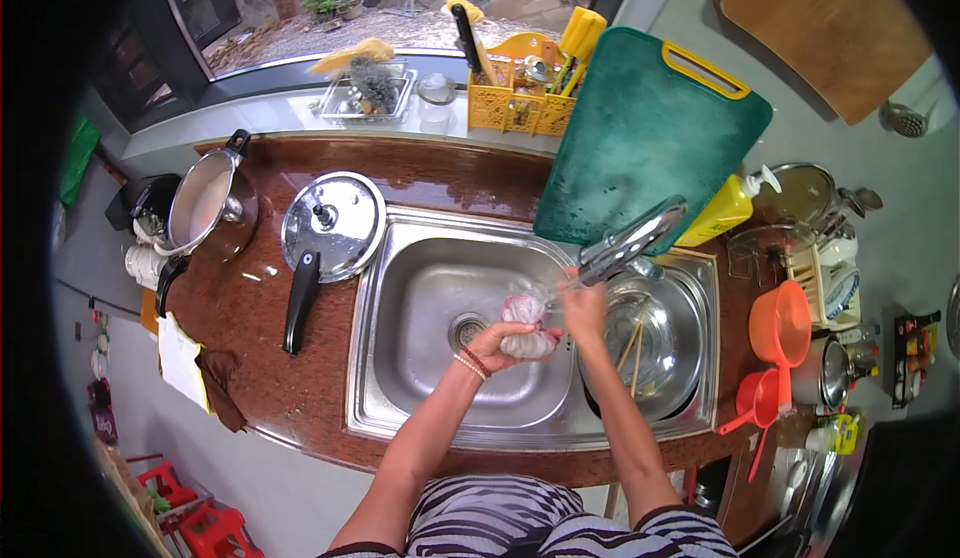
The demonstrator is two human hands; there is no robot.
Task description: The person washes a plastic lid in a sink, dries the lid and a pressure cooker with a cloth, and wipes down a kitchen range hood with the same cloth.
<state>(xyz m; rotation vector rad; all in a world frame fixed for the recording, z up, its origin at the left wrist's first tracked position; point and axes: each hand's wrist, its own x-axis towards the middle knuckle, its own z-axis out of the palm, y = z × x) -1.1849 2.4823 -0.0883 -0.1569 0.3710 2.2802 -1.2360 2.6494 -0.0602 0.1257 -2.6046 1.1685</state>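
Note:
Over the left sink basin [420, 310], my left hand [495, 344] grips a bunched whitish cloth [529, 325] with pink edging. My right hand [585, 307] is raised just below the outlet of the chrome faucet [634, 239]. It is blurred, and I cannot tell whether its fingers touch the faucet or hold anything. What looks like water blurs the space between the faucet and the cloth. In the right basin sits a large metal bowl [686, 333] with a pair of wooden chopsticks [631, 344] lying in it.
On the left counter are a pressure cooker lid [337, 220] and an open pressure cooker pot [206, 209]. A green cutting board [645, 130] leans behind the faucet, beside a yellow pump bottle [720, 209]. Red dippers [780, 322] stand at right.

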